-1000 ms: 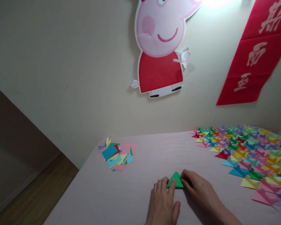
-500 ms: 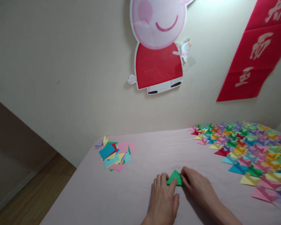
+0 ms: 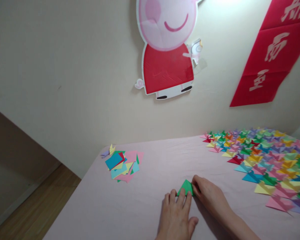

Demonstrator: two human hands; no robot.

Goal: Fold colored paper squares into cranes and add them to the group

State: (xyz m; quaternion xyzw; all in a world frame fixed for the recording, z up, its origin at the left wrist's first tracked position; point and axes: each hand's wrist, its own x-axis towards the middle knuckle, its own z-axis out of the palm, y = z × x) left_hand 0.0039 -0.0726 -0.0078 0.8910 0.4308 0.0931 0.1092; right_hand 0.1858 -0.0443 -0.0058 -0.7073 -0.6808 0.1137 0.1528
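A small piece of green folded paper [image 3: 186,186], its peak pointing away from me, lies on the pink cloth. My left hand [image 3: 176,211] rests flat with fingers stretched out, two fingertips pressing the paper's near edge and the thumb out to the side. At the paper's right edge, my right hand [image 3: 207,193] has thumb and forefinger pinched together on it. The other fingers of that hand are curled, and the pinched edge is hidden behind them.
Rows of folded paper figures [image 3: 267,166] in many colours cover the right side of the pink-covered surface [image 3: 162,166]. Loose coloured paper sheets [image 3: 125,166] lie in a heap at left, beside a small yellow folded piece [image 3: 112,149]. A wall [image 3: 90,83] rises behind.
My left hand has shifted slightly, its fingers now straighter across the paper's near edge and the thumb farther out. The green paper is turned a little. My right hand keeps its pinch.
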